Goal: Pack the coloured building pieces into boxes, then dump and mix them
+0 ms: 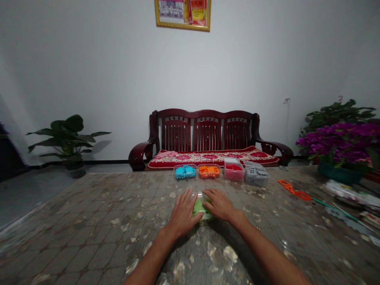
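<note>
Held between the left hand [183, 211] and the right hand [220, 203], palms down: a small clear container [199, 194] resting on the bench [118, 221], with green pieces [199, 206] showing through. On the left, fingers stretched toward the far corner, thumb angled in over the near edge. On the right, fingertips along the far edge, thumb over the top. Largely covered by the hands, so hard to tell whether lidded.

Beyond the hands, in a row near the bench's far edge: 4 more containers. From left to right, a clear tub [185, 178] of blue pieces [185, 171]; just beside it, a similar tub [209, 177] of orange pieces [209, 171]; then a squarer box [234, 177] of red pieces [234, 168], with a clear panel upright at its back; and last a larger box [257, 181] of grey pieces [255, 171], set slightly askew.

Well to the right of the right hand: an orange linked shape [303, 195], beside a thin green rod [323, 204]. Farther right, purple flowers [344, 140] in a teal pot [338, 174].
</note>
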Motion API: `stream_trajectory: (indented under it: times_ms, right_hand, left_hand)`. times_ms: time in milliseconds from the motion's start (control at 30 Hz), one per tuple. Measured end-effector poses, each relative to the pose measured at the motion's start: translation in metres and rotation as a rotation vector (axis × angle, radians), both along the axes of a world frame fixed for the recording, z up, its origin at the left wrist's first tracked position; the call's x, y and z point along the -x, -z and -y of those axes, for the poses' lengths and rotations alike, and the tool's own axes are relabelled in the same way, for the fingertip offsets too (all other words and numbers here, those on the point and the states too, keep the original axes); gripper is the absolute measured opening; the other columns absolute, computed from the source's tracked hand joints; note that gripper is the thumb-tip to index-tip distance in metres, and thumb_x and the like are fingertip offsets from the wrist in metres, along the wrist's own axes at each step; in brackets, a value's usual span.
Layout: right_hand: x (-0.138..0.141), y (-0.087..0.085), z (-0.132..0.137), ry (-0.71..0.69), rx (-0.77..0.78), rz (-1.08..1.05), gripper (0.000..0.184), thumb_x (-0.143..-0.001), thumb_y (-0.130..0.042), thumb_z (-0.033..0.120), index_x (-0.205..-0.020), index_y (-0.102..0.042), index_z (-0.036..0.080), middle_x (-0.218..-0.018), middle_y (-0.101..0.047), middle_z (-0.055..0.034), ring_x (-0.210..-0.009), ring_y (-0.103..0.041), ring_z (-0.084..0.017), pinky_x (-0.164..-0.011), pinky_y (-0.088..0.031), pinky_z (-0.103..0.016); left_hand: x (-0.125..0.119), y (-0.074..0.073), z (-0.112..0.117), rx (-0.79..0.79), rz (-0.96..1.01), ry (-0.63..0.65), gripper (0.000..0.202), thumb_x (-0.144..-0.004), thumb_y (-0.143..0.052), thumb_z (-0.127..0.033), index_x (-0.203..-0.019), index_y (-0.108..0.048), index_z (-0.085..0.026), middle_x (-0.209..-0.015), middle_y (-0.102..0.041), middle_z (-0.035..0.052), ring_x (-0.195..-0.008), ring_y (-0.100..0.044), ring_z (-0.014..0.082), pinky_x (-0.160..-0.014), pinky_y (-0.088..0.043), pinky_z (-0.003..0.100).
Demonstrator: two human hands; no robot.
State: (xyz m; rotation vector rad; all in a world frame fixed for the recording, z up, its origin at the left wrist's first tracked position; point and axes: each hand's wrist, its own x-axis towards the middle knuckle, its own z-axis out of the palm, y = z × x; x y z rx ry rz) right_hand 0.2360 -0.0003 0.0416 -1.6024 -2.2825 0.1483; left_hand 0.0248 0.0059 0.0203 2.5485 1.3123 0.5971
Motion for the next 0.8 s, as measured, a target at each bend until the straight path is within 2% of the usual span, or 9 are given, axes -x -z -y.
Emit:
stream_trajectory:
  times_ms: [100, 233, 433, 567, 800]
  right_hand:
    - [0.0, 0.0, -0.001, -0.039, -0.004, -0.004, 0.051, -0.094, -0.052, 0.035, -0.142, -0.059, 0.017, -0.143, -0.062, -0.0139, -0.131, -0.054, -0.029, -0.114, -0.037, -0.044]
    - [-0.001, 0.003, -0.006, -0.076, 0.017, 0.011, 0.054, -0.094, -0.05, 0.034, -0.144, -0.056, 0.014, -0.144, -0.06, -0.0156, -0.133, -0.053, -0.028, -0.116, -0.036, -0.043]
    - [-0.003, 0.011, -0.013, -0.063, 0.055, 0.027, 0.057, -0.097, -0.045, 0.036, -0.149, -0.049, 0.012, -0.149, -0.056, -0.0177, -0.137, -0.05, -0.029, -0.118, -0.034, -0.046]
    - [-0.002, 0.013, -0.011, -0.062, 0.042, 0.05, 0.055, -0.099, -0.043, 0.036, -0.149, -0.049, 0.014, -0.15, -0.056, -0.0171, -0.138, -0.049, -0.029, -0.119, -0.032, -0.048]
    - [0.001, 0.019, -0.007, -0.02, 0.021, 0.045, 0.053, -0.102, -0.04, 0.038, -0.149, -0.05, 0.014, -0.149, -0.057, -0.017, -0.138, -0.05, -0.03, -0.118, -0.034, -0.048]
  left_hand:
    - [-0.007, -0.007, -0.003, 0.035, -0.041, 0.025, 0.073, -0.091, -0.061, -0.052, -0.153, -0.045, -0.015, -0.166, -0.031, 0.0196, -0.155, -0.025, 0.0364, -0.126, -0.016, 0.059]
    - [-0.011, -0.004, -0.007, 0.055, -0.044, 0.025, 0.073, -0.091, -0.059, -0.056, -0.15, -0.05, -0.014, -0.164, -0.035, 0.0205, -0.154, -0.029, 0.0374, -0.126, -0.018, 0.058]
    - [-0.011, -0.004, -0.009, 0.048, -0.022, 0.038, 0.071, -0.089, -0.061, -0.054, -0.148, -0.053, -0.016, -0.163, -0.039, 0.0169, -0.153, -0.031, 0.0355, -0.125, -0.024, 0.051]
    - [-0.011, -0.006, -0.006, 0.068, -0.039, 0.037, 0.072, -0.089, -0.06, -0.053, -0.149, -0.051, -0.013, -0.162, -0.039, 0.0195, -0.153, -0.032, 0.0367, -0.125, -0.023, 0.053]
    - [-0.012, 0.0, -0.007, 0.074, -0.04, 0.04, 0.074, -0.088, -0.062, -0.054, -0.151, -0.05, -0.017, -0.164, -0.036, 0.0168, -0.154, -0.028, 0.0373, -0.125, -0.023, 0.053]
